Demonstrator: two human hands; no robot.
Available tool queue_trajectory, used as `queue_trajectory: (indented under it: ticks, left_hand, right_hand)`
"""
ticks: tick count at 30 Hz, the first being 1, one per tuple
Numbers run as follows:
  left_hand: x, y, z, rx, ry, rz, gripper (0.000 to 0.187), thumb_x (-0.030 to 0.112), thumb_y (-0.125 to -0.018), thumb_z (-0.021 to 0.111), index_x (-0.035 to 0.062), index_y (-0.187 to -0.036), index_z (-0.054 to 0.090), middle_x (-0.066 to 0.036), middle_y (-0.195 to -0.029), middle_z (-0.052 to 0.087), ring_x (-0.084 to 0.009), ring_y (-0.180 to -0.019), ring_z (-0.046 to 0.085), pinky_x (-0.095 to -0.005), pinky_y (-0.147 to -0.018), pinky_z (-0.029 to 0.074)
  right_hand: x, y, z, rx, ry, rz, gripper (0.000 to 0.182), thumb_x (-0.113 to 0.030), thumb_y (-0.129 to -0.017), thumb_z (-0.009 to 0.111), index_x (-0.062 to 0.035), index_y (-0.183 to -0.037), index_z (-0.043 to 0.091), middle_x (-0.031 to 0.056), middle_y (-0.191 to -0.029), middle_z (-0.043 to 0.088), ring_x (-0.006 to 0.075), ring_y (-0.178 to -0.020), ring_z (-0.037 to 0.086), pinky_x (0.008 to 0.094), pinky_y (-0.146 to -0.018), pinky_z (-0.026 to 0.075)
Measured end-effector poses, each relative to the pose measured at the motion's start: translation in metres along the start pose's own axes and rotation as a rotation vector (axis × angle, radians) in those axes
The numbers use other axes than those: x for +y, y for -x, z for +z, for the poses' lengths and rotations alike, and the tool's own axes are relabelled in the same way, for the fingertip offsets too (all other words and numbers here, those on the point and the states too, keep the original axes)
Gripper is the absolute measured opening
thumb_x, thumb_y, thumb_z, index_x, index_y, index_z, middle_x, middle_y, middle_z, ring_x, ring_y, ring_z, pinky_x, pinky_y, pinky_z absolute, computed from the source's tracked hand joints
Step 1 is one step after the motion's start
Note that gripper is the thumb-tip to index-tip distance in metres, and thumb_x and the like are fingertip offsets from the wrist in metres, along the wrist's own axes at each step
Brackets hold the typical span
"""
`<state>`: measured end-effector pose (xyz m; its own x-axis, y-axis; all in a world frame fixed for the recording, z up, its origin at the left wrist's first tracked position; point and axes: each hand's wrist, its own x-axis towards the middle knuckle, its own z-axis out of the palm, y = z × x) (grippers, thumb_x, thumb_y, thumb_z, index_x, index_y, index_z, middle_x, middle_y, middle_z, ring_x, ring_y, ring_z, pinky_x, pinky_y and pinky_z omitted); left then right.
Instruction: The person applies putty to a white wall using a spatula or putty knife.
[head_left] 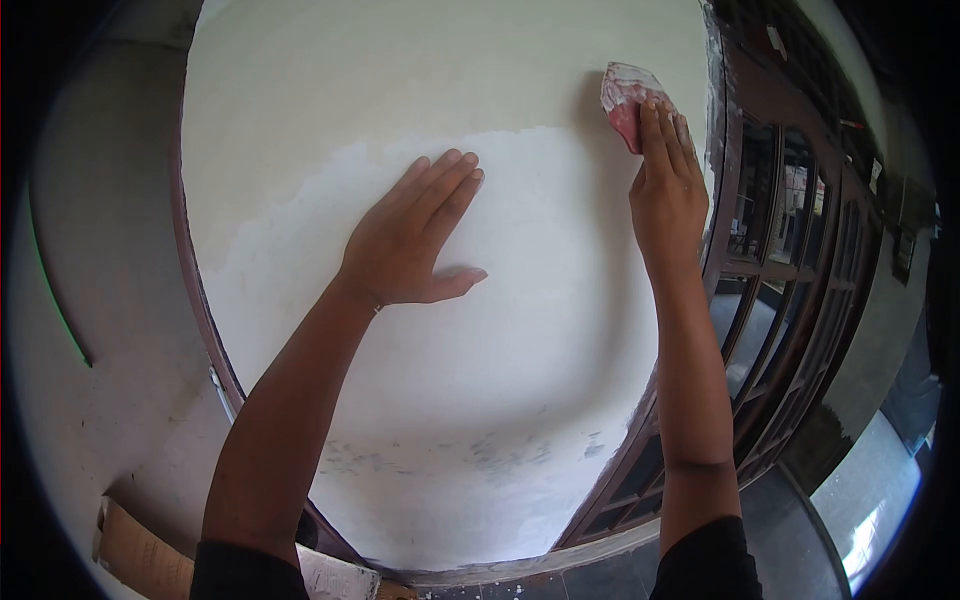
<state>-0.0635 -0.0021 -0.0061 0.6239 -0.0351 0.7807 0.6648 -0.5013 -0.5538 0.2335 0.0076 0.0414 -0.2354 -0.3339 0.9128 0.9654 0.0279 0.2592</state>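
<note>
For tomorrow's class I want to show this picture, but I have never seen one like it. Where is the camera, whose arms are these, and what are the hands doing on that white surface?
There is one picture, taken by a camera worn on a person's head. It looks forward at that person's own two bare hands, and the wide lens bends the edges, so straight lines look curved.

The white surface is a wall panel. Its lower part looks whiter and matte; the upper part is more cream. Some grey smudges show near the bottom.

The left hand lies flat and open on the wall, holding nothing. The right hand reaches higher and presses a small reddish sheet dusted with white, probably sandpaper, against the wall with its fingers.

To the right stands a dark wooden door frame with glass panes. At the bottom left lies a piece of cardboard.
</note>
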Motion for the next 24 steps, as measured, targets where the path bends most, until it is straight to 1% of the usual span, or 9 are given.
queue_trajectory:
  ticks: [1, 3, 6, 10, 15, 17, 21, 23, 24]
  left_hand:
    - [0.000, -0.001, 0.000, 0.008, -0.002, -0.003, 0.090, 0.037, -0.071, 0.079, -0.0013, -0.145, 0.044, -0.015, -0.150, 0.046, -0.0299, -0.142, 0.041, -0.0456, -0.119, 0.033]
    - [0.000, -0.001, 0.000, 0.005, -0.003, -0.004, 0.090, 0.037, -0.071, 0.079, -0.0014, -0.144, 0.044, -0.015, -0.150, 0.046, -0.0300, -0.142, 0.042, -0.0458, -0.119, 0.033]
    - [0.001, -0.001, -0.001, -0.004, -0.001, -0.004, 0.090, 0.037, -0.070, 0.080, -0.0018, -0.144, 0.044, -0.015, -0.150, 0.046, -0.0303, -0.142, 0.042, -0.0462, -0.118, 0.033]
    - [0.001, -0.002, -0.001, -0.013, -0.002, 0.000, 0.092, 0.036, -0.069, 0.080, -0.0023, -0.144, 0.044, -0.015, -0.151, 0.045, -0.0303, -0.142, 0.041, -0.0469, -0.118, 0.033]
    - [0.001, -0.001, 0.000, -0.012, -0.007, -0.014, 0.093, 0.036, -0.068, 0.081, -0.0024, -0.145, 0.043, -0.015, -0.151, 0.045, -0.0304, -0.142, 0.041, -0.0472, -0.118, 0.033]
    - [0.001, -0.001, 0.000, -0.008, -0.014, -0.016, 0.093, 0.036, -0.068, 0.081, -0.0023, -0.145, 0.043, -0.015, -0.151, 0.045, -0.0304, -0.142, 0.041, -0.0471, -0.118, 0.033]
    - [0.000, -0.001, 0.000, -0.008, -0.003, -0.012, 0.092, 0.037, -0.070, 0.080, -0.0019, -0.145, 0.044, -0.015, -0.151, 0.045, -0.0303, -0.142, 0.041, -0.0470, -0.118, 0.033]
    - [0.001, -0.001, 0.000, -0.007, -0.002, -0.005, 0.091, 0.037, -0.070, 0.080, -0.0018, -0.144, 0.044, -0.015, -0.151, 0.045, -0.0302, -0.142, 0.041, -0.0469, -0.118, 0.033]
    - [0.001, -0.001, 0.000, -0.006, -0.009, -0.006, 0.090, 0.038, -0.071, 0.079, -0.0019, -0.144, 0.044, -0.015, -0.150, 0.046, -0.0302, -0.142, 0.042, -0.0469, -0.118, 0.033]
  right_hand:
    - [0.004, -0.008, 0.007, 0.048, 0.017, 0.001, 0.049, 0.004, -0.086, 0.058, -0.0067, -0.135, 0.059, 0.0159, -0.129, 0.065, 0.0360, -0.124, 0.060, 0.0428, -0.103, 0.050]
    - [0.004, -0.013, 0.015, 0.040, 0.036, -0.020, 0.050, 0.003, -0.087, 0.057, -0.0046, -0.136, 0.057, 0.0168, -0.131, 0.064, 0.0367, -0.125, 0.059, 0.0420, -0.103, 0.050]
    - [-0.007, -0.002, 0.016, -0.162, 0.055, -0.046, 0.049, -0.001, -0.090, 0.054, 0.0001, -0.139, 0.052, 0.0192, -0.137, 0.059, 0.0371, -0.126, 0.057, 0.0412, -0.105, 0.049]
    - [-0.010, 0.016, 0.004, -0.232, 0.020, -0.018, 0.049, -0.001, -0.090, 0.054, -0.0002, -0.139, 0.052, 0.0194, -0.137, 0.059, 0.0372, -0.126, 0.058, 0.0420, -0.105, 0.048]
    - [-0.017, 0.035, -0.015, -0.267, 0.025, -0.061, 0.050, -0.001, -0.089, 0.055, -0.0002, -0.139, 0.053, 0.0207, -0.133, 0.062, 0.0385, -0.124, 0.059, 0.0448, -0.104, 0.049]
    - [-0.018, 0.045, -0.026, -0.239, 0.047, -0.074, 0.048, 0.000, -0.088, 0.057, 0.0001, -0.137, 0.055, 0.0214, -0.130, 0.063, 0.0388, -0.122, 0.061, 0.0448, -0.103, 0.050]
    - [-0.010, 0.031, -0.039, -0.133, -0.017, 0.035, 0.045, 0.004, -0.089, 0.058, -0.0024, -0.133, 0.059, 0.0185, -0.125, 0.067, 0.0348, -0.120, 0.063, 0.0418, -0.100, 0.052]
    - [-0.002, 0.009, -0.031, 0.005, 0.028, 0.083, 0.042, 0.003, -0.089, 0.058, -0.0035, -0.131, 0.060, 0.0172, -0.123, 0.068, 0.0335, -0.119, 0.063, 0.0400, -0.098, 0.054]
    - [0.004, -0.001, -0.021, 0.046, 0.063, 0.047, 0.041, 0.002, -0.089, 0.058, -0.0020, -0.130, 0.060, 0.0181, -0.126, 0.067, 0.0342, -0.119, 0.064, 0.0404, -0.098, 0.053]
